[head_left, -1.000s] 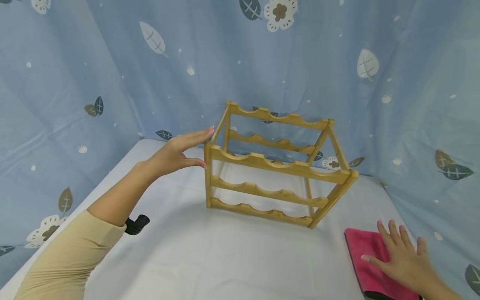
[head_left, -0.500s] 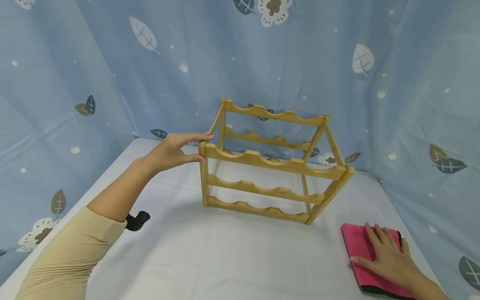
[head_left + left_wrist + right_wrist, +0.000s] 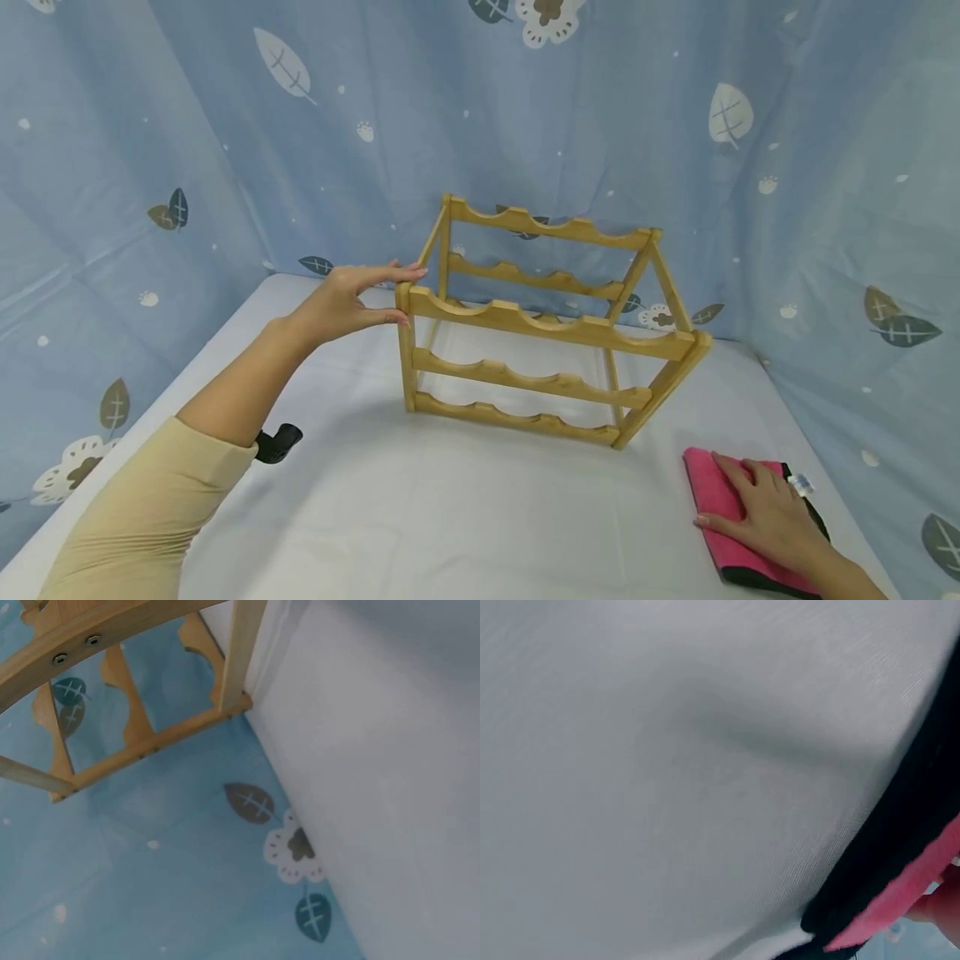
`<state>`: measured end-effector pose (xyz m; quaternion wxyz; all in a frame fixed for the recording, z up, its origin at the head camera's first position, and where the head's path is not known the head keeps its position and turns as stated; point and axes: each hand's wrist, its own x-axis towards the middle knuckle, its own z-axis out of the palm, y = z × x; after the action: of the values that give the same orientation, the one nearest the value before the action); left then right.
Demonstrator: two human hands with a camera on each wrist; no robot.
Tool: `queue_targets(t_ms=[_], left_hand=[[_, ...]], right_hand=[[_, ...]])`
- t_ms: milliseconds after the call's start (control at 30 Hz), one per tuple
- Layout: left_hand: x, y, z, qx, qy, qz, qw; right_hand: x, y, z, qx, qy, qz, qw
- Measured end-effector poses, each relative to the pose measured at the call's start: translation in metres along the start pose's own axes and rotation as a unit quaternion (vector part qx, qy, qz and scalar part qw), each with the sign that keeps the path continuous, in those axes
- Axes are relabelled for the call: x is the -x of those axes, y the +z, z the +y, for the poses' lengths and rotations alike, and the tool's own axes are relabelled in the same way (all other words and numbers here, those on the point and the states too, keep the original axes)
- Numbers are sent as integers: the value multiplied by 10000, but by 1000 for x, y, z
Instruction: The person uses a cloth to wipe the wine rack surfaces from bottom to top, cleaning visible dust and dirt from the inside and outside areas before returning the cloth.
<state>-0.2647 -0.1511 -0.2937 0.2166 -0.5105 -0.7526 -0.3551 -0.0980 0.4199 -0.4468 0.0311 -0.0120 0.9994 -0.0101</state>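
In the head view, a wooden wine rack (image 3: 525, 321) with scalloped rails stands upright in the middle of the table. My left hand (image 3: 337, 304) holds its near left top corner, the fingers laid over the top and the thumb against the front. Part of the rack's frame (image 3: 150, 742) also fills the upper left of the left wrist view. At the right lies a folded pink cloth (image 3: 716, 492) with black edging. My right hand (image 3: 776, 517) grips it from above, fingers bent and thumb at its left edge. The black edging (image 3: 900, 802) crosses the right wrist view.
A small black object (image 3: 277, 443) lies on the white table (image 3: 420, 517), partly behind my left sleeve (image 3: 150, 508). A blue patterned curtain (image 3: 600, 108) encloses the back and sides. A white tag (image 3: 801, 483) sticks out from the cloth's right side.
My left hand has closed in on the rack's corner. My right hand has come down onto the cloth and its spread fingers have drawn together; the white tag has come into view.
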Motion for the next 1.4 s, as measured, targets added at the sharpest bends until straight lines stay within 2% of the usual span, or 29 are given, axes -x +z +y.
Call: queue_targets(t_ms=[233, 400, 600, 933, 1067, 1167, 1400], left_hand=[[2, 4, -2, -55, 224, 283, 9993], [3, 6, -3, 34, 210, 300, 9993], [5, 5, -6, 221, 213, 313, 9990], [5, 8, -5, 691, 329, 288, 9967], [6, 8, -5, 624, 308, 316, 9971], [5, 7, -5, 563, 267, 278, 9977], [7, 6, -5, 605, 67, 109, 9981]], right_hand=[[7, 2, 0, -55, 52, 451, 9990], [14, 7, -2, -413, 176, 691, 9966], [17, 7, -9, -1039, 587, 420, 9920], [19, -2, -16, -1524, 902, -105, 9841], [21, -9, -28, -1520, 587, 86, 9866], [20, -17, -42, -1426, 233, 424, 9886], [15, -34, -73, -1479, -376, 1101, 9821]])
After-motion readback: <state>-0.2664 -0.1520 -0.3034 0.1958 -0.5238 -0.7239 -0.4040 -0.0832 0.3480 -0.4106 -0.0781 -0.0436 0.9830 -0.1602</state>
